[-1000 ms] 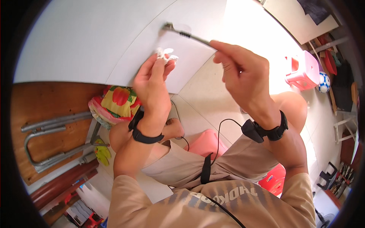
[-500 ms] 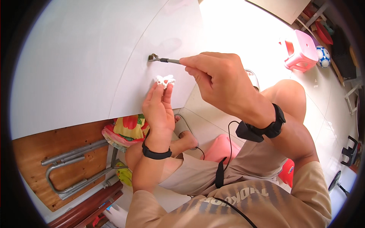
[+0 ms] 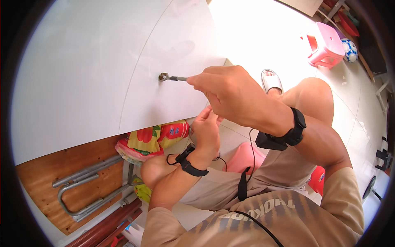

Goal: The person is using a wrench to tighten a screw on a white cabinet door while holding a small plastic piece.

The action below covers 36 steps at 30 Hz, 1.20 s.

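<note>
grey tool [image 3: 175, 78] is being pinched in closed right hand [image 3: 230, 92], pointing left over tabletop [image 3: 90, 82], hold of left hand [image 3: 207, 131] being hidden

I see the right hand [image 3: 228, 92] stretched forward, fingers closed in a pinch; the left hand [image 3: 207, 131] sits lower, nearer the body, fingertips partly hidden, perhaps curled together.

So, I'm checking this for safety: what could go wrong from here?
The right hand pinches a thin tool near one end, so it might twist or slip. If dropped, it could mark the white table below. The left hand looks close to the right, so they might bump.
</note>
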Motion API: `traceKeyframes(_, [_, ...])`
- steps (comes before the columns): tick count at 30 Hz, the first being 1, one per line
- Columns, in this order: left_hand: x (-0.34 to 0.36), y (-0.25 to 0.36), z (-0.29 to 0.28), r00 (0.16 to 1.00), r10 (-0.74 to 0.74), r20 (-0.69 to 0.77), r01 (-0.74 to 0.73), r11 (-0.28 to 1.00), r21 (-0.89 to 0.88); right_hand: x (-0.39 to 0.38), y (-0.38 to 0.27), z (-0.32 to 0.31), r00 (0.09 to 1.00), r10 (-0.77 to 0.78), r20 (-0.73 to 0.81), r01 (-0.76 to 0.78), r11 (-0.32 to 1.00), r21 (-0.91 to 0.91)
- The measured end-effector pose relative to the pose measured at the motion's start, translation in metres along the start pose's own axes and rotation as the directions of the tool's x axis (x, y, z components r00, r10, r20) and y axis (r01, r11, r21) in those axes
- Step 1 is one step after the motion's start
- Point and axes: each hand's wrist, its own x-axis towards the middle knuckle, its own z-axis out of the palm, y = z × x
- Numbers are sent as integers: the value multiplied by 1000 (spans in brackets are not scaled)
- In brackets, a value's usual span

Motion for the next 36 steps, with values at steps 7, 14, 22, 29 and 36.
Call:
traceKeyframes(7, [19, 53, -13, 950, 290, -119, -299, 952, -70, 4, -8, -4, 989, -25, -147, 35, 997, 65])
traceKeyframes(14, [20, 75, -15, 897, 408, -170, -428, 898, -100, 10, -14, -11, 984, -79, -158, 95, 991, 92])
traceKeyframes(22, [22, 71, -25, 923, 361, -133, -378, 917, -128, 10, -20, -4, 999, -32, -42, 37, 992, 125])
traceKeyframes(29, [19, 58, -16, 942, 314, -120, -327, 939, -105, 0, 0, 7, 981, 53, 184, -50, 999, -21])
traceKeyframes(36, [18, 65, -12, 932, 352, -93, -359, 929, -86, -2, -3, 6, 1000, -11, 6, 11, 998, 66])
